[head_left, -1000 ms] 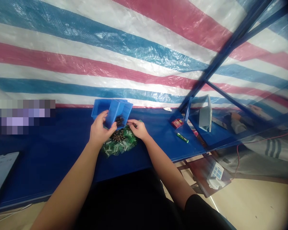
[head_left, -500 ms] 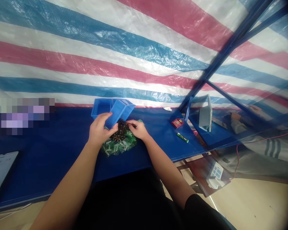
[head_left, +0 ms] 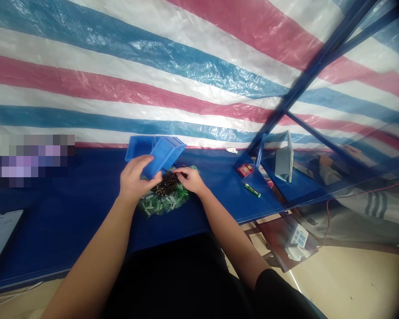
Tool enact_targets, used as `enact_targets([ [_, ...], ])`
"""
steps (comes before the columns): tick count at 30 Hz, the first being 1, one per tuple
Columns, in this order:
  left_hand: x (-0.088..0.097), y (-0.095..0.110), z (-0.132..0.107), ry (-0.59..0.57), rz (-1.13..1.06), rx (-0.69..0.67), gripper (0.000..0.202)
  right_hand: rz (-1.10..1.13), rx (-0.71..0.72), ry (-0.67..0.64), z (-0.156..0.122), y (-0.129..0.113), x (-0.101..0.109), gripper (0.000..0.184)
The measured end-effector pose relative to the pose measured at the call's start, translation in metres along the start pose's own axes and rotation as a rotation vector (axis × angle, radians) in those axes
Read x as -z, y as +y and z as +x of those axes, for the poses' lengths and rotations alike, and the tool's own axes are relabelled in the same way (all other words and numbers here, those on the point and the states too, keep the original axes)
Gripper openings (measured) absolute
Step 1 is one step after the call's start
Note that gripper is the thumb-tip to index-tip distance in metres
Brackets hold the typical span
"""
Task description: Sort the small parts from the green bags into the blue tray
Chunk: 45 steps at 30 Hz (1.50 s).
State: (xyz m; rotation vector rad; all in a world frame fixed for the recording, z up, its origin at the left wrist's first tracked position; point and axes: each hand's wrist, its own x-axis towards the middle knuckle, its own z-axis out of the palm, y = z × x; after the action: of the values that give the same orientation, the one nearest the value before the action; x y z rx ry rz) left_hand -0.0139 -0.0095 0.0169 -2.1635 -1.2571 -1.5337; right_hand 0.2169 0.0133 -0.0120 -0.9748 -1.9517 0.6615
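Note:
My left hand grips a blue plastic bin by its side, thumb toward the front edge, and the bin is tipped toward me. Below its lower edge lies a heap of small dark parts, some with brassy ends. The heap rests on a spread of small green and clear flat pieces. At the heap's right edge is my right hand, its thumb and fingers pinched together; what is between them is too small to make out. A second blue bin stands behind my left hand.
On the blue table to the right lie a red box and a green packet. A tablet-like panel sits at the left edge. Blue frame bars rise at right; beyond them a person's grey sleeve shows.
The dark parts lie lower and more spread under the tipped bin's edge. My left hand and the bin have shifted slightly left; my right hand stays nearly in place.

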Motion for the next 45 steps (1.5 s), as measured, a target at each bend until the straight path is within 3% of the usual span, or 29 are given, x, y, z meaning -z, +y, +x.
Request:
enact_targets([
  [4,0.001,-0.009,-0.003,0.071,0.043,-0.020,0.049,0.018,0.001,0.000,0.000,-0.001,0.000,0.027],
  [9,0.003,-0.010,-0.001,0.066,0.026,-0.050,0.050,0.068,-0.052,0.068,0.000,-0.001,-0.001,0.027],
  [16,-0.003,0.009,-0.001,-0.014,-0.042,0.072,0.044,0.209,-0.068,0.222,0.002,-0.015,0.002,0.032],
  [20,-0.007,0.021,-0.003,0.025,-0.092,0.050,0.042,0.242,-0.077,0.264,0.002,-0.021,0.002,0.028],
  [24,-0.006,0.024,-0.002,0.013,-0.176,0.045,0.041,0.363,-0.148,0.422,0.005,-0.020,0.001,0.033],
  [28,-0.007,0.023,0.000,-0.013,-0.154,0.188,0.036,0.421,-0.224,0.631,0.011,-0.012,0.009,0.038],
  [31,-0.010,0.021,0.001,0.000,-0.091,0.294,0.035,0.350,-0.334,0.835,0.014,0.001,0.020,0.042],
  [34,-0.011,0.020,0.001,0.002,-0.083,0.329,0.035,0.243,-0.469,0.906,0.015,0.014,0.029,0.045],
  [40,-0.009,0.023,0.003,-0.009,-0.058,0.341,0.034,-0.053,-0.533,0.836,0.014,0.030,0.037,0.043],
  [45,-0.007,0.023,0.005,-0.023,-0.034,0.367,0.035,0.019,-0.525,0.710,0.015,0.042,0.037,0.048],
])
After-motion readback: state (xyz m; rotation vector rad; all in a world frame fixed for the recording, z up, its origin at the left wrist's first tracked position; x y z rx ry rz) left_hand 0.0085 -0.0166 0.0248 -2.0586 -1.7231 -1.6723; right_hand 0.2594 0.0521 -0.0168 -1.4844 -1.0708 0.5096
